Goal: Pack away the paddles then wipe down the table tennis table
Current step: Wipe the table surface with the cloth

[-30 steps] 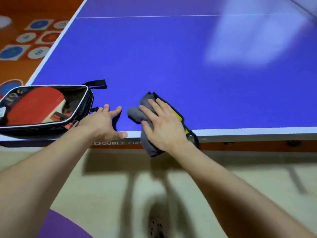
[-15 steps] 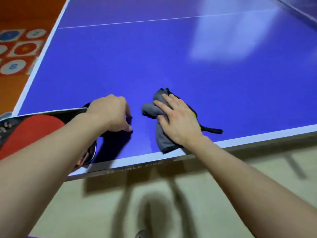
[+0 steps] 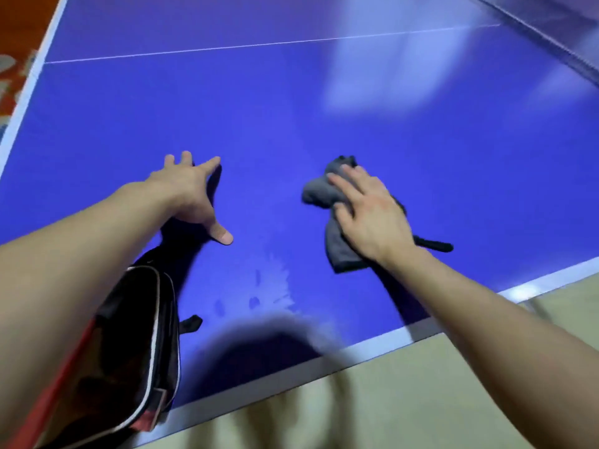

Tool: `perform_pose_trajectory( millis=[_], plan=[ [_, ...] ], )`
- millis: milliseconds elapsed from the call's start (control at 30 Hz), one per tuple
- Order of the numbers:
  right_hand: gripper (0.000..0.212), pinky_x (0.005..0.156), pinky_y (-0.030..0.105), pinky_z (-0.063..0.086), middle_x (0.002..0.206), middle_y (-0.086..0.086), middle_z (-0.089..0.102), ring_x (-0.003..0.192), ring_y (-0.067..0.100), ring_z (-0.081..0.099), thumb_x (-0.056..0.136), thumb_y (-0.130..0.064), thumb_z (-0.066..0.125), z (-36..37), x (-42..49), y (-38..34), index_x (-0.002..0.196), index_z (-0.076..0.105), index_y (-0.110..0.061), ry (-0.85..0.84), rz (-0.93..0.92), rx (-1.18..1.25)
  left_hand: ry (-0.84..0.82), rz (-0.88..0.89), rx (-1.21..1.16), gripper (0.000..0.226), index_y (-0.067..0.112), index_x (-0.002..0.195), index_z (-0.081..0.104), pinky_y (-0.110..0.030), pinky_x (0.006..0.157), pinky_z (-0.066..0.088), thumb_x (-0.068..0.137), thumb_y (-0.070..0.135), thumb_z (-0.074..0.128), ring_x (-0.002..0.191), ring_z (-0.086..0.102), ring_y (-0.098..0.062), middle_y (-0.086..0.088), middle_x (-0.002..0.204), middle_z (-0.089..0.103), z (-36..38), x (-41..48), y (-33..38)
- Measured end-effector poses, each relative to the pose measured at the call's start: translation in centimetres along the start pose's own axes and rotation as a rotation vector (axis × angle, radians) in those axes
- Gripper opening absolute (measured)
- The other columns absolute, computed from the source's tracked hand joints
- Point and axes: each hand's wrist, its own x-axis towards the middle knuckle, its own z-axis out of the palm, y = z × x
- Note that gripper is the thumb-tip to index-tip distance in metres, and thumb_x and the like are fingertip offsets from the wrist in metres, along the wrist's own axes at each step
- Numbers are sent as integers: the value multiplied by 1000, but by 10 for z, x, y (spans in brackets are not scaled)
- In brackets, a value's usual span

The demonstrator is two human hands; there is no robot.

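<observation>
A blue table tennis table [image 3: 291,108] with white lines fills the view. My right hand [image 3: 369,215] lies flat with straight fingers on a crumpled grey cloth [image 3: 319,192], pressing it onto the surface; a black strap of the cloth [image 3: 434,244] sticks out to the right. My left hand [image 3: 191,196] is spread, fingertips and thumb touching the bare table. A black paddle case [image 3: 136,351] with white piping, a red paddle showing inside, lies at the near left edge under my left forearm.
A damp smear with streaks [image 3: 272,286] shows on the table between my arms. The net [image 3: 551,30] runs along the far right corner. Beige floor [image 3: 421,400] lies beyond the near edge, orange patterned mat [image 3: 13,72] at the far left.
Both hands have moved farther onto the table, the right one pushing the cloth forward. My left hand went from curled to spread flat. The view has come closer over the table.
</observation>
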Motion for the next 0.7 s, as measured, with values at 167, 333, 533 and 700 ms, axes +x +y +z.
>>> perform_pose_trajectory(
  millis=[167,333,533,700],
  plan=[
    [79,131,55,25,161,25,51,154,44,39,91,-39,23,-3,51,16,153,58,-6,127,584,-151,-51,15,55,187,46,167,-7,-62,114,44,7,90,77,160,17,-36,-3,173,14,1,15,-8],
    [56,135,40,26,166,10,51,159,30,39,99,-27,54,13,21,-66,154,62,-20,-172,-447,125,-1,54,101,186,45,168,-5,-55,102,53,10,97,77,154,29,-36,-5,168,24,3,18,-13],
    [70,129,50,29,165,18,49,154,41,41,94,-39,36,21,127,21,157,56,-16,119,527,-53,24,37,111,177,47,167,-5,-53,101,49,21,94,83,160,21,-33,-1,175,12,3,12,-12],
    [57,132,45,30,165,15,51,155,36,44,96,-28,51,38,77,-69,151,65,-21,-21,-212,117,69,54,117,174,52,165,-6,-52,103,48,19,102,73,164,12,-26,6,177,4,5,7,-17]
  ],
)
